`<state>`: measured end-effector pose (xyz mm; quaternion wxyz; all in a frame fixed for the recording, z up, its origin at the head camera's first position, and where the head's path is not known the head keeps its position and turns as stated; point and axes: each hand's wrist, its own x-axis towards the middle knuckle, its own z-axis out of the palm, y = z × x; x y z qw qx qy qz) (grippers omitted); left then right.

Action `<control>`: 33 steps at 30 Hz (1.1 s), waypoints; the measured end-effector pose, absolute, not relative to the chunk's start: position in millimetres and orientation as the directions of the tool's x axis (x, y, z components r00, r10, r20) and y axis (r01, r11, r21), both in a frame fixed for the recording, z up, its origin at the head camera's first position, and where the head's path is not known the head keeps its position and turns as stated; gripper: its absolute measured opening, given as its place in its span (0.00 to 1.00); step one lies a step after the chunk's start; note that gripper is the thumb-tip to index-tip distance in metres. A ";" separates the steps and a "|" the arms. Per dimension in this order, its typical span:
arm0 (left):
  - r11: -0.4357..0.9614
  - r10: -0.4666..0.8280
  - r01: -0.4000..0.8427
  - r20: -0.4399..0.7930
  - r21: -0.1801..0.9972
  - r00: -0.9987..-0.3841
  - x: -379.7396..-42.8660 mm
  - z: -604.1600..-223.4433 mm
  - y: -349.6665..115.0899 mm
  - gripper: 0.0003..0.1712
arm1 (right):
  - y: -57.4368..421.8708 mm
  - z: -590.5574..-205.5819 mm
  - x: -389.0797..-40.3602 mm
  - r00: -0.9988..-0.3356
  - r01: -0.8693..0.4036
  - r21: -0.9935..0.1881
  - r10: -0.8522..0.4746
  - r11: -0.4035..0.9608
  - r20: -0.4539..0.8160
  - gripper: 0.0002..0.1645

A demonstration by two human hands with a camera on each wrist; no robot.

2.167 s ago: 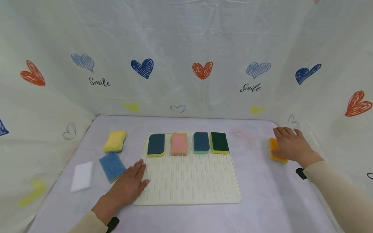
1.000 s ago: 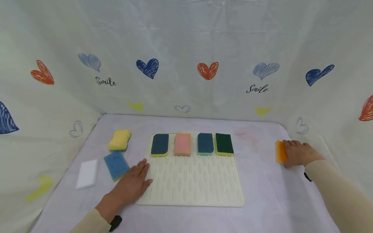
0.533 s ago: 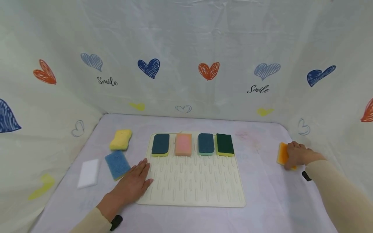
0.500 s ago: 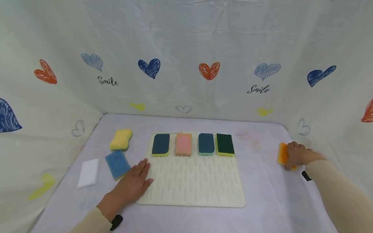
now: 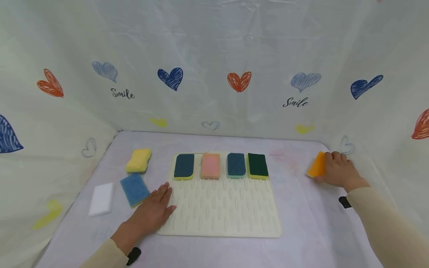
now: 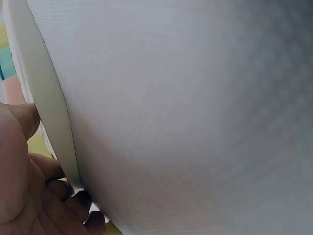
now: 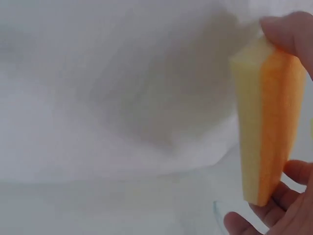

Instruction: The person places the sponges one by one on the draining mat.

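Note:
My right hand [image 5: 340,172] grips an orange and cream sponge [image 5: 317,166] near the table's far right corner. In the right wrist view the sponge [image 7: 266,127] stands on end between the thumb, at its upper end, and the fingers at its lower end. My left hand [image 5: 151,212] lies with straight fingers on the left edge of a cream ridged mat [image 5: 224,219]. Thumb and fingers show against the mat's edge [image 6: 56,103] in the left wrist view. A blue sponge [image 5: 134,189] lies right beside the left fingers.
Along the mat's far edge lie a dark blue sponge [image 5: 184,165], a pink sponge [image 5: 210,166], a teal-edged blue sponge [image 5: 236,164] and a dark green sponge [image 5: 257,165]. Left of the mat are a yellow sponge [image 5: 139,160] and a white sponge [image 5: 101,199]. A heart-printed curtain surrounds the table.
My right hand has closed on the orange sponge, then tilted it and brought it up and to the left. The left hand stays on the mat's edge.

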<state>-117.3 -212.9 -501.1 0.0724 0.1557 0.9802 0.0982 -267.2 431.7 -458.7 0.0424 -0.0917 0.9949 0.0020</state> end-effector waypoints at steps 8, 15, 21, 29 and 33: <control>0.929 0.323 0.297 -0.089 0.222 -0.942 -117.6 -500.7 -212.0 0.40 | 400.8 -454.2 -262.8 -0.973 -0.213 -0.007 -0.211 0.977 0.093 0.63; 0.926 0.321 0.293 -0.087 0.238 -0.943 -118.8 -502.7 -213.4 0.40 | 366.1 -447.9 -253.2 -0.973 -0.195 -0.044 -0.188 0.980 0.131 0.64; 0.925 0.321 0.291 -0.094 0.244 -0.942 -119.9 -500.0 -215.3 0.40 | 330.0 -444.3 -246.6 -0.963 -0.218 -0.067 -0.204 0.974 0.177 0.62; 0.921 0.329 0.295 -0.103 0.255 -0.939 -119.2 -495.8 -216.2 0.40 | 276.0 -440.5 -236.7 -0.911 -0.348 -0.025 -0.332 0.937 0.243 0.62; 0.918 0.335 0.303 -0.094 0.255 -0.937 -120.3 -494.9 -216.1 0.40 | 250.7 -440.0 -230.1 -0.884 -0.403 0.011 -0.393 0.915 0.252 0.62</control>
